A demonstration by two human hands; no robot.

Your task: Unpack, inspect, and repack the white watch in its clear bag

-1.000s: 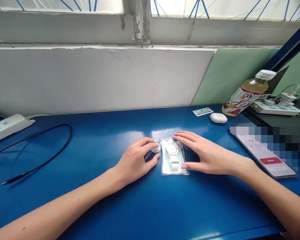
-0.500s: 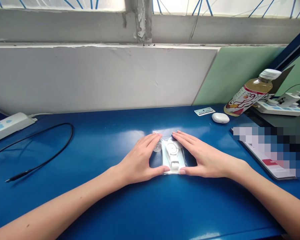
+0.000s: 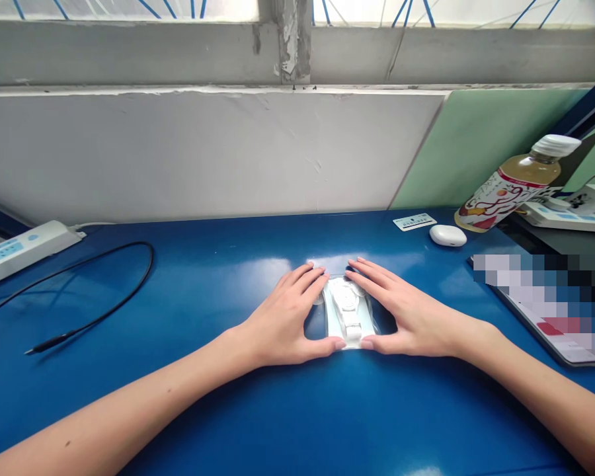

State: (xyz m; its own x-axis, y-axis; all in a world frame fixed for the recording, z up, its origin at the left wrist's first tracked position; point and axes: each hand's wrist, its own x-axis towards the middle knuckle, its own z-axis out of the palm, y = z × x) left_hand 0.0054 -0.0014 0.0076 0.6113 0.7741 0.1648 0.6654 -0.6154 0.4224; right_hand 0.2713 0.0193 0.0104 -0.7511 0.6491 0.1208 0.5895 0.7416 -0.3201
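Observation:
A white wristwatch (image 3: 348, 301) in a clear plastic bag (image 3: 369, 324), with a pale backing card, lies face up on the blue tabletop. On its left side rests my left hand (image 3: 292, 314), thumb on the near edge and stretched fingers by the far left corner. My right hand (image 3: 401, 307) mirrors it on the right, its thumb at the near edge and its fingers over the far right corner. Both hands are open, fingers extended, touching the bag's margins. Clear round pieces show partly beneath the fingers at the upper corners.
On the right are a white earbud case (image 3: 447, 235), a small card (image 3: 414, 222), a drink bottle (image 3: 513, 185) and a phone-like device (image 3: 565, 337), partly blurred out. To the left lie a black cable (image 3: 151, 254) and a white power strip (image 3: 34, 244). A wall (image 3: 203, 152) closes off the back.
The whole view has shifted slightly, moving everything a little to the right. The fingers of my left hand have spread a little; both hands stay around the bagged watch.

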